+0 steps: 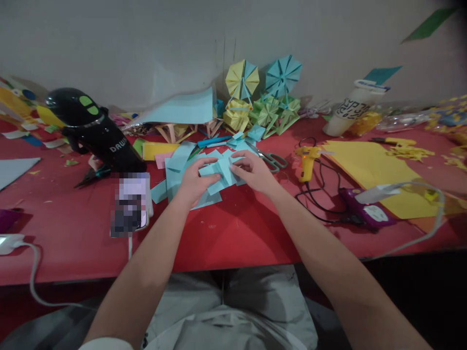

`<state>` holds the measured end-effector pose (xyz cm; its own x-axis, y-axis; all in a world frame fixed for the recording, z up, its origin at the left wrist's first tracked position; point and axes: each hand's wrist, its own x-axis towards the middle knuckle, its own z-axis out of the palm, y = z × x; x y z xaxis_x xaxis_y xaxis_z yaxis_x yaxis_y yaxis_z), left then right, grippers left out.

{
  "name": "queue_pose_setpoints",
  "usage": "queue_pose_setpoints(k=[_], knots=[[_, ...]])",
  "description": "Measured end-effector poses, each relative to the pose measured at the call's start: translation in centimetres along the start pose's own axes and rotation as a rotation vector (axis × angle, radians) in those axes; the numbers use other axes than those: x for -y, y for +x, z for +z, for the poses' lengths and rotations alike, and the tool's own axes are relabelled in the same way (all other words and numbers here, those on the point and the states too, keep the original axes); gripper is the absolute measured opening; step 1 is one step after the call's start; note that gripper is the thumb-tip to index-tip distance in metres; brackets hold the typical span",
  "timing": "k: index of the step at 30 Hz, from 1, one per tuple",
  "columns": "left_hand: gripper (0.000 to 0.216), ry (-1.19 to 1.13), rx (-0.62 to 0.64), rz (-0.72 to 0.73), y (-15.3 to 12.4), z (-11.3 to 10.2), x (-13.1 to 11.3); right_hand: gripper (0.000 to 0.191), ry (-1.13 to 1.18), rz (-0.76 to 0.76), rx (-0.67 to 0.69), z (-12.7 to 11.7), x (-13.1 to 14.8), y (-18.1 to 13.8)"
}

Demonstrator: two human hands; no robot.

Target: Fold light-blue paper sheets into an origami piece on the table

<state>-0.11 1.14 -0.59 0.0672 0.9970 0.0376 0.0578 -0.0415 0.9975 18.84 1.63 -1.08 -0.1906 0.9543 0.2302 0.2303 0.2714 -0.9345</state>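
At the left of the red tabletop (233,243), a black bottle (113,138) with white lettering leans to the left, and pliers (91,176) lie beside its base. Just in front is a phone (129,204), its screen blurred, with a white cable running from its lower end. Next, loose light-blue paper pieces (175,175) lie overlapping on the table. Over them, the left hand (194,182) grasps the left part of a folded light-blue paper piece (222,171) between thumb and fingers; the right hand (255,171) pinches its right side with thumb and curled fingers. Behind the hands, a yellow-and-blue pleated paper disc (242,78) and a blue pleated paper disc (283,76) stand near the wall. Scissors (274,162) lie just beyond the right hand. Farther right come a yellow glue gun (307,163), a patterned cup (348,109) tilted rightward, a purple power strip (368,214) and yellow paper sheets (379,170).
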Motion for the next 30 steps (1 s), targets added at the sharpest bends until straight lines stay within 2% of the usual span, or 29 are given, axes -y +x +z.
queue_pose_setpoints(k=[6, 7, 10, 13, 17, 20, 22, 26, 30], knots=[[0.028, 0.002, -0.072, -0.017, 0.2, 0.0, 0.3, 0.051, -0.098, -0.076, 0.176, 0.5, 1.0, -0.4], [0.027, -0.003, -0.077, -0.033, 0.2, -0.1, 0.3, 0.047, -0.121, -0.098, 0.185, 0.4, 1.0, -0.4], [0.024, -0.015, -0.080, -0.074, 0.3, -0.3, 0.2, 0.025, -0.231, -0.131, 0.113, 0.1, 0.6, -0.1], [0.021, 0.044, -0.037, -0.114, 0.2, -0.5, 0.0, 0.032, -0.292, -0.116, -0.015, -0.4, 0.1, 0.3], [0.021, 0.111, 0.036, -0.158, 0.0, -0.6, -0.4, 0.019, -0.114, -0.091, -0.087, -0.8, -0.3, 0.6], [0.028, 0.070, 0.094, -0.152, -0.3, -0.5, -0.6, 0.019, -0.089, -0.061, -0.151, -0.8, -0.3, 0.6], [0.031, 0.069, 0.146, -0.113, -0.5, -0.4, -0.8, 0.020, -0.133, -0.057, -0.185, -0.8, -0.3, 0.6], [0.028, 0.161, 0.278, 0.055, -0.7, -0.4, -1.1, 0.025, -0.135, -0.057, -0.229, -0.8, -0.6, 0.6], [0.035, 0.181, 0.277, 0.013, -0.8, -0.2, -1.4, 0.024, -0.175, -0.055, -0.225, -0.7, -0.6, 0.4]])
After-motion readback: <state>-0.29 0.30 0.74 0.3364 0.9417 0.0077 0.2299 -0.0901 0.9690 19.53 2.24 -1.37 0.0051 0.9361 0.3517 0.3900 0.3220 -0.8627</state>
